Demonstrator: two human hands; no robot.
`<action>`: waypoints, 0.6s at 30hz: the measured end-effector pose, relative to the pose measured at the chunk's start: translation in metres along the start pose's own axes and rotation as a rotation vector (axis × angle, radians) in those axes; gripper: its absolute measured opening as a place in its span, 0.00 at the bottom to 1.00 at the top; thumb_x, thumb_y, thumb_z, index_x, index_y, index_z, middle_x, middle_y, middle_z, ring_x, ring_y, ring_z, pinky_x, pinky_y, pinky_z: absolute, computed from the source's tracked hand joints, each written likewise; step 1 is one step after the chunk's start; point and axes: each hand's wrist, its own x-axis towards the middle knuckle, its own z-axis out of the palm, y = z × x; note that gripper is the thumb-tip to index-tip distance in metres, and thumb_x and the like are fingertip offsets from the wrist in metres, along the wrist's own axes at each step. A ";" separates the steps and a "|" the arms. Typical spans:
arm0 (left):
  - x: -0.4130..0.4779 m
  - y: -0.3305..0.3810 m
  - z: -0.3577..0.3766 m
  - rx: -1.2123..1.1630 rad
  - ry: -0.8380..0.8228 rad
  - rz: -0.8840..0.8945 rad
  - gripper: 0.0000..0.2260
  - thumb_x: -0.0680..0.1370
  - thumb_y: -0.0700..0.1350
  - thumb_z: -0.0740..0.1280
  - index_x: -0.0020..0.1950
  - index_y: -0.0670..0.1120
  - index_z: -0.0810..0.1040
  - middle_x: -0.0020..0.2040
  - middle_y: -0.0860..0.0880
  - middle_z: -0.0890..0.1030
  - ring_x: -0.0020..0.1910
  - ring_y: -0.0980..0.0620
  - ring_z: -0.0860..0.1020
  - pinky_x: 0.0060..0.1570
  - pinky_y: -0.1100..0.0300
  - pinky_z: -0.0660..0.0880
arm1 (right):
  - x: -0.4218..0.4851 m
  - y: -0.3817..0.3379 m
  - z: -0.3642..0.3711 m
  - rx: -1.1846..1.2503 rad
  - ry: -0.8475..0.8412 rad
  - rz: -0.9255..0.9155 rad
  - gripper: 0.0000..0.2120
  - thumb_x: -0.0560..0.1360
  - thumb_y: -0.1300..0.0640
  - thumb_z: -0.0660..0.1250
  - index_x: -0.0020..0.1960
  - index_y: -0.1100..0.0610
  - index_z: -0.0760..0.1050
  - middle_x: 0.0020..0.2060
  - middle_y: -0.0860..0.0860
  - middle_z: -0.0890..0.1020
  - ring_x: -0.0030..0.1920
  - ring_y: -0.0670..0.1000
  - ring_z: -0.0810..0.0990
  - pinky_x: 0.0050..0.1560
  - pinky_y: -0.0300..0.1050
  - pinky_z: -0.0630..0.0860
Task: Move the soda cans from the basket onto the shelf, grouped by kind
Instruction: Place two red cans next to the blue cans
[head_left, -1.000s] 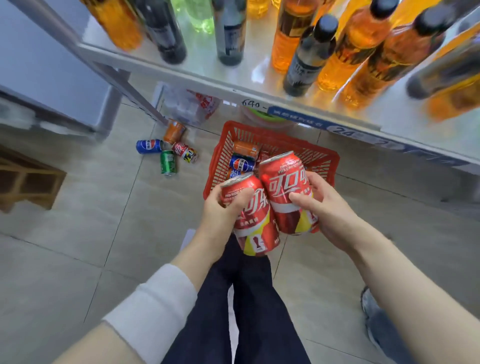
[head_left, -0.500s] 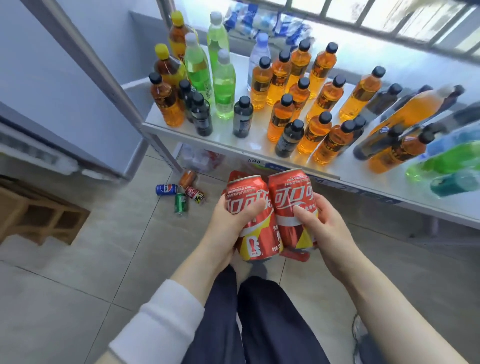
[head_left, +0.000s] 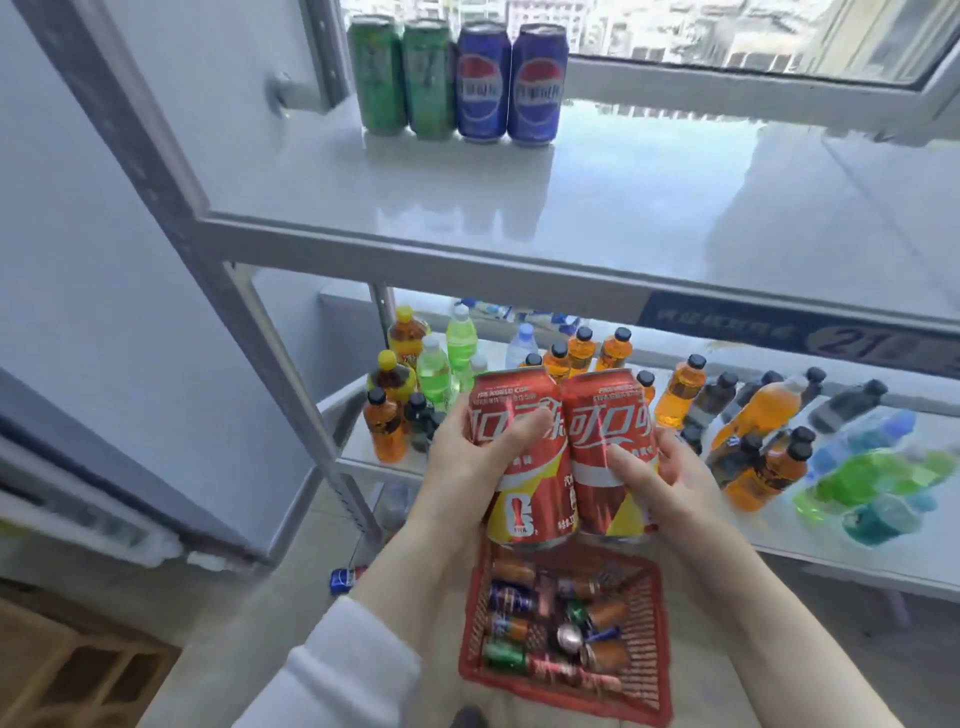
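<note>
Two red cola cans, one per hand. My left hand (head_left: 462, 467) wraps the left red can (head_left: 506, 397), fingers curled across its label. My right hand (head_left: 670, 478) grips the right red can (head_left: 605, 400) the same way. Both are roughly upright, long axis near vertical, tops up, labels toward me, sides touching. I hold them below the front edge of the upper shelf (head_left: 571, 208). At that shelf's back left two green cans (head_left: 400, 78) and two blue cans (head_left: 509, 83) stand upright in one row, grouped by colour. Bottles (head_left: 675, 395) are on the tier below that shelf. The red basket (head_left: 561, 693) sits on the floor well below that shelf, under my hands. The mixed cans (head_left: 566, 629) in it lie on their sides, pointing various ways.
</note>
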 end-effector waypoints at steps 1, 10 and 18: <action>0.002 0.012 0.003 0.018 -0.014 0.030 0.27 0.57 0.56 0.76 0.54 0.50 0.76 0.48 0.47 0.84 0.46 0.46 0.83 0.47 0.49 0.79 | 0.002 -0.009 0.000 -0.002 0.007 -0.039 0.46 0.48 0.33 0.76 0.61 0.51 0.71 0.49 0.52 0.84 0.48 0.52 0.84 0.48 0.50 0.81; 0.029 0.088 0.044 0.107 -0.061 0.234 0.29 0.56 0.57 0.76 0.54 0.48 0.77 0.47 0.48 0.84 0.46 0.48 0.83 0.45 0.52 0.80 | 0.021 -0.084 -0.020 0.040 0.038 -0.214 0.32 0.62 0.50 0.74 0.63 0.55 0.69 0.49 0.55 0.83 0.45 0.50 0.84 0.36 0.37 0.78; 0.066 0.123 0.081 0.196 -0.106 0.349 0.25 0.62 0.51 0.77 0.56 0.49 0.74 0.48 0.48 0.83 0.46 0.51 0.83 0.43 0.59 0.79 | 0.053 -0.126 -0.053 0.028 0.029 -0.318 0.36 0.61 0.50 0.72 0.66 0.56 0.65 0.52 0.56 0.80 0.48 0.53 0.83 0.38 0.41 0.80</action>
